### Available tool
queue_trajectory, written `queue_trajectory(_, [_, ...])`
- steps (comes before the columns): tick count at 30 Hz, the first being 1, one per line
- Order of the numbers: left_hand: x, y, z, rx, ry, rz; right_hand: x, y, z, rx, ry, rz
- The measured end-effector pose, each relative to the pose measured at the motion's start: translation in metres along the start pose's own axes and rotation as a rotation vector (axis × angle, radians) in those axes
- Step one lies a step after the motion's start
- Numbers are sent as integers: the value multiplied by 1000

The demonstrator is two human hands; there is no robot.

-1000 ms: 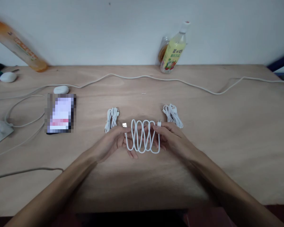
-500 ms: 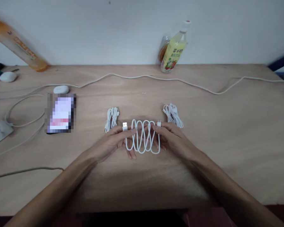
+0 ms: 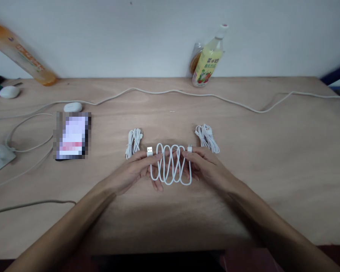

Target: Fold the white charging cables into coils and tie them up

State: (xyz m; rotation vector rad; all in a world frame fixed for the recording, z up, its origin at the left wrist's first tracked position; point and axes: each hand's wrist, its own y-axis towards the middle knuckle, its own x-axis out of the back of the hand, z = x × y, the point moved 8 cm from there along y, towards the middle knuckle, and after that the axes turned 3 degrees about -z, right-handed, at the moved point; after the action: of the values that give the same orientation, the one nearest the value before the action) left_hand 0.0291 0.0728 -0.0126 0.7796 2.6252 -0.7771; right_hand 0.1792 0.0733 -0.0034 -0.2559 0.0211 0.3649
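Observation:
Between my two hands a white USB cable (image 3: 171, 166) is held up in several loose, spread-out loops. My left hand (image 3: 138, 164) pinches its left loops, thumb in front, with the USB plug standing up by the fingers. On the other side my right hand (image 3: 205, 160) grips the right loops, and the cable's smaller plug points upward there. Fingers behind the loops are partly hidden. Just beyond my left hand lies a bundled white cable (image 3: 134, 142). A second white cable bundle (image 3: 207, 138) rests beyond my right hand.
A phone (image 3: 73, 136) and a white earbud case (image 3: 73, 107) lie to the left. One long white cord (image 3: 158, 92) crosses the wooden table (image 3: 272, 158). Along the wall stand an orange-capped bottle (image 3: 25, 56) and a yellow drink bottle (image 3: 209, 60). A power strip (image 3: 0, 156) is at far left.
The cable's loops have shifted very slightly to the left. Both hands keep their hold and have barely moved.

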Motion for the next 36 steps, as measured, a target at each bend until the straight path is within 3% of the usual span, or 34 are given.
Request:
queue_trajectory(25, [2, 2, 1, -14, -25, 5, -5, 2, -5, -9, 85, 24])
queue_trajectory(36, [5, 2, -2, -24, -13, -28, -10, 4, -4, 64, 111, 44])
